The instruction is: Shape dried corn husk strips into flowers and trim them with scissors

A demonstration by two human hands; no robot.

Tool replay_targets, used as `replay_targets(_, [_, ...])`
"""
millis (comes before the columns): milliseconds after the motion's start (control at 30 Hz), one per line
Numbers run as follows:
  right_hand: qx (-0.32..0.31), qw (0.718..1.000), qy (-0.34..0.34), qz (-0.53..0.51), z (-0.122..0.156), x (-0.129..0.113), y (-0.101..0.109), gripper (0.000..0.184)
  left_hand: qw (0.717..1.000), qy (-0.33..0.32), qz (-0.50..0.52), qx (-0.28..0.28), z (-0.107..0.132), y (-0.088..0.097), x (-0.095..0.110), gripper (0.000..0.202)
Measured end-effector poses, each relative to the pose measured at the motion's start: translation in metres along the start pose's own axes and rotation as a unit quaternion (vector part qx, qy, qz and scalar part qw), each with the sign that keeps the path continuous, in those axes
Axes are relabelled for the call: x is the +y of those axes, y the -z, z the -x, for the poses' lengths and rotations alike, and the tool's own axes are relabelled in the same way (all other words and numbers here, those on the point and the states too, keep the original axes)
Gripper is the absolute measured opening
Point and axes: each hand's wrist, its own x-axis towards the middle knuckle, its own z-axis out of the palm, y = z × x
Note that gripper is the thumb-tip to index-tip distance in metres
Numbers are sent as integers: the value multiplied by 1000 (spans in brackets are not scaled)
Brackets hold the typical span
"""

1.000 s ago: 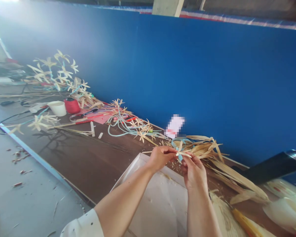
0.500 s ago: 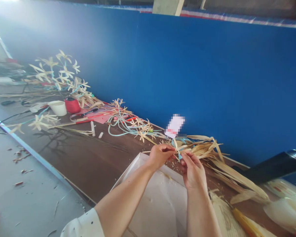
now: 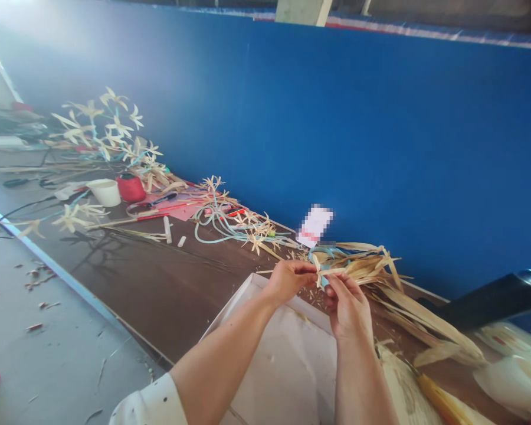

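Head view, left hand: the left hand (image 3: 289, 281) is just right of centre and low in the frame. Its fingertips are pinched on the near end of a pale straw piece (image 3: 326, 272).
Head view, right hand: the right hand (image 3: 347, 304) is just beside the left one, on its right. Its thumb and forefinger are closed on the same straw piece from the other side.
Straw piece: it is held in the air between both hands, above the far edge of a white tray (image 3: 242, 294). A bit of light blue shows at its lower side.
Behind the hands: a heap of dried husks (image 3: 380, 265) lies on the brown table (image 3: 150, 283), against the blue wall (image 3: 358, 136).
Middle of the frame: loose blue ribbon (image 3: 212, 227) lies in loops on the table.
Upper left: a bunch of straw flowers (image 3: 108, 124) stands up. In front of it, a red spool (image 3: 130, 189) and a white cup (image 3: 105, 192) sit side by side.
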Motion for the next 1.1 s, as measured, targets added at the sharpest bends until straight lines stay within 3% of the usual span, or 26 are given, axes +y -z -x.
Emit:
replay_targets(300, [-12,1000,6,4,0,2,1,25,999,31,39,2,-6,2,-12,27])
replay_targets(700, [-38,999,-13,30,2,0,0,24,998,47,38,2,-3,2,-5,36])
replay_targets(833, [2,995,30,91,-1,-3,9,37,999,41,16,3,-4,4,-4,31])
replay_targets(933, [56,957,151,239,-2,-10,18,41,999,33,-7,9,-5,5,-5,26])
replay_targets(1033, [49,866,258,425,-2,-15,22,32,999,19,-47,6,-4,6,-5,20])
replay_targets(1100, [20,817,310,485,-3,-14,22,31,997,6,-74,-3,-3,7,-5,17])
